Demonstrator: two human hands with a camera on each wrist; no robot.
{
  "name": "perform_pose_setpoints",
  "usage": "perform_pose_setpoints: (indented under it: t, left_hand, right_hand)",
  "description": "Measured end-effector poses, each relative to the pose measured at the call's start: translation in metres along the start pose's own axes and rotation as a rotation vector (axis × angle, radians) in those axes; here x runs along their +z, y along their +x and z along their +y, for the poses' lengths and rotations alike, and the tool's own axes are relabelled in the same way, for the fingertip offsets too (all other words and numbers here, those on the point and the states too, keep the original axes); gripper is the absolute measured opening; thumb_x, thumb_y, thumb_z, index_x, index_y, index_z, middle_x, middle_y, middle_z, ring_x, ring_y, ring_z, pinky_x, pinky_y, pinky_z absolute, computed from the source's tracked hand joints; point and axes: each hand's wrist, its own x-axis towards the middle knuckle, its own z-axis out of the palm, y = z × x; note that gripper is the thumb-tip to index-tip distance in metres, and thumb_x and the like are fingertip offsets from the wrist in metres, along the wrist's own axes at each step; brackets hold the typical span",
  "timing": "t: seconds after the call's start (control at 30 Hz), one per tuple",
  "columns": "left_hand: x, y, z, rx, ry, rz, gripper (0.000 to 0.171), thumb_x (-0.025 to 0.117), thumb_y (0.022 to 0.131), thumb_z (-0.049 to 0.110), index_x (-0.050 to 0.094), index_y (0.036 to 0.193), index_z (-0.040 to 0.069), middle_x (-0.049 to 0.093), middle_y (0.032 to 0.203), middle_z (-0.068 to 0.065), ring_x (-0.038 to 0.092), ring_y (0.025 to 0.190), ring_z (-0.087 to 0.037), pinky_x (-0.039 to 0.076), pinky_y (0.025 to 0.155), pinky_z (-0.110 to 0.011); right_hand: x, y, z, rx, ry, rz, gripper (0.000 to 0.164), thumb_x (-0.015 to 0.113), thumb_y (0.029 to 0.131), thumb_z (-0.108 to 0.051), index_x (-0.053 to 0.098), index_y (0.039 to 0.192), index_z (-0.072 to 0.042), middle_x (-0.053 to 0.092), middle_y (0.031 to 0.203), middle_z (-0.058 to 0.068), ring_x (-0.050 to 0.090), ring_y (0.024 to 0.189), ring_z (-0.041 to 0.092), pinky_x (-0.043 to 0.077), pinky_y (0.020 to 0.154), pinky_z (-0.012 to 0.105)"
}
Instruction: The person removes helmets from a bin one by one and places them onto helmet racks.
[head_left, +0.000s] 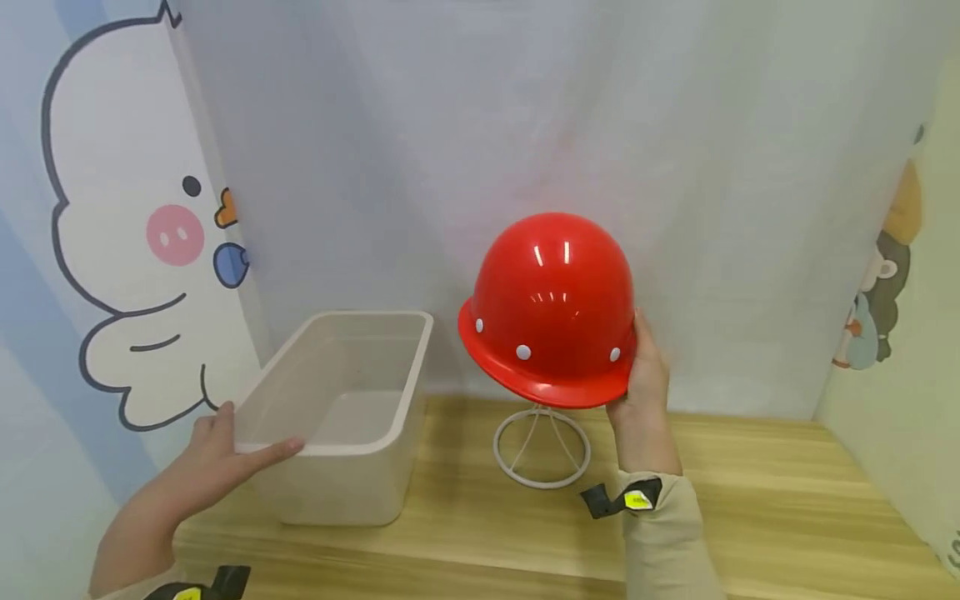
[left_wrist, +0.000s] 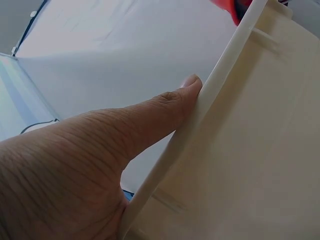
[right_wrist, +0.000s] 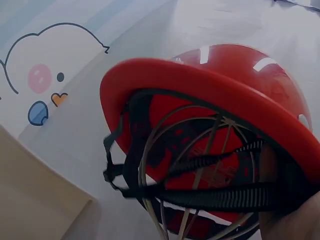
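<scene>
A glossy red hard hat [head_left: 553, 308] sits tilted over a white wire stand [head_left: 542, 485], whose ring base rests on the tabletop. My right hand [head_left: 647, 387] grips the hat's brim at its right side. In the right wrist view the hat's underside shows black straps [right_wrist: 220, 197] and the stand's wires inside the shell. My left hand [head_left: 213, 462] holds the near left corner of a beige plastic bin [head_left: 408, 417]. Its thumb [left_wrist: 170, 107] lies over the bin's rim in the left wrist view. The other left fingers are mostly hidden there.
The bin stands left of the wire stand on the wood-grain table [head_left: 480, 533]. Behind both hangs a pale grey curtain [head_left: 390, 150]. Side panels with cartoon figures [head_left: 127, 233] flank the table. Nothing shows inside the bin in the head view.
</scene>
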Motion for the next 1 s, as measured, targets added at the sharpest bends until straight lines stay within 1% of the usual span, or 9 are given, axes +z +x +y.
perform_pose_setpoints:
  t: [0.03,0.1,0.2,0.27,0.37,0.67,0.83,0.9,1.0]
  left_hand:
    - [-0.001,0.0,0.0,-0.003,0.006,0.003,0.118,0.063,0.089,0.064,0.003,0.148,-0.02,0.021,0.133,-0.047,0.045,0.111,-0.051,0.049,0.083,-0.063]
    - [-0.003,0.0,0.0,-0.011,0.02,0.002,0.121,0.062,0.089,0.065,-0.001,0.148,-0.021,0.019,0.133,-0.049,0.045,0.11,-0.053,0.049,0.083,-0.064]
    - [-0.005,0.0,0.0,-0.019,0.018,-0.013,0.123,0.061,0.09,0.065,-0.005,0.148,-0.02,0.016,0.135,-0.049,0.044,0.111,-0.054,0.049,0.083,-0.066]
    - [-0.004,0.0,0.0,-0.02,0.012,-0.019,0.123,0.061,0.09,0.065,-0.006,0.149,-0.02,0.015,0.136,-0.049,0.043,0.112,-0.054,0.049,0.083,-0.067]
    - [-0.004,0.0,0.0,-0.023,-0.002,-0.028,0.122,0.062,0.09,0.064,-0.004,0.149,-0.019,0.014,0.136,-0.048,0.041,0.113,-0.053,0.048,0.083,-0.066]
    - [-0.004,-0.003,0.001,-0.028,-0.002,-0.032,0.121,0.06,0.091,0.065,-0.006,0.15,-0.018,0.013,0.137,-0.048,0.038,0.114,-0.054,0.045,0.087,-0.07]
    - [-0.003,-0.001,0.003,-0.019,-0.022,-0.044,0.118,0.06,0.091,0.064,-0.003,0.151,-0.015,0.015,0.137,-0.045,0.039,0.113,-0.051,0.048,0.082,-0.067]
    - [-0.002,0.0,0.003,-0.012,-0.018,-0.04,0.117,0.06,0.091,0.064,-0.001,0.151,-0.016,0.016,0.136,-0.045,0.04,0.113,-0.051,0.048,0.082,-0.066]
    - [-0.002,0.0,0.002,-0.017,-0.001,-0.043,0.119,0.06,0.091,0.065,-0.003,0.15,-0.018,0.017,0.134,-0.046,0.04,0.113,-0.053,0.048,0.083,-0.066]
  right_hand:
    - [-0.002,-0.001,0.0,0.033,-0.012,-0.013,0.042,0.071,0.094,-0.041,0.067,0.125,-0.014,0.066,0.121,-0.002,0.058,0.114,0.016,0.054,0.091,0.028]
    - [-0.002,-0.003,0.003,0.04,-0.049,-0.014,0.043,0.07,0.093,-0.044,0.066,0.125,-0.014,0.066,0.121,-0.002,0.059,0.113,0.015,0.054,0.089,0.028]
    - [0.0,-0.007,0.01,-0.065,-0.136,-0.009,0.039,0.067,0.096,-0.042,0.057,0.121,-0.015,0.062,0.124,0.001,0.058,0.115,0.018,0.055,0.09,0.029]
    - [0.001,-0.01,0.014,-0.125,-0.165,-0.002,0.033,0.065,0.098,-0.04,0.051,0.117,-0.017,0.058,0.127,0.003,0.055,0.118,0.02,0.054,0.093,0.031]
    - [0.002,-0.013,0.019,-0.165,-0.163,-0.002,0.027,0.061,0.101,-0.035,0.046,0.115,-0.018,0.054,0.131,0.003,0.053,0.122,0.021,0.051,0.096,0.032]
    - [-0.003,-0.012,0.017,-0.168,-0.219,-0.018,0.02,0.053,0.103,-0.032,0.048,0.114,-0.016,0.056,0.121,0.003,0.054,0.115,0.02,0.052,0.09,0.029]
    - [-0.011,-0.008,0.01,-0.161,-0.274,-0.064,0.018,0.048,0.105,-0.031,0.05,0.114,-0.014,0.053,0.117,0.003,0.054,0.108,0.018,0.054,0.08,0.026]
    - [-0.016,-0.007,0.007,-0.146,-0.289,-0.077,0.02,0.049,0.105,-0.031,0.052,0.114,-0.013,0.054,0.113,0.002,0.056,0.099,0.016,0.054,0.073,0.024]
    - [-0.022,-0.006,0.002,-0.111,-0.325,-0.078,0.022,0.053,0.103,-0.033,0.055,0.113,-0.013,0.06,0.102,0.0,0.061,0.081,0.013,0.053,0.062,0.023]
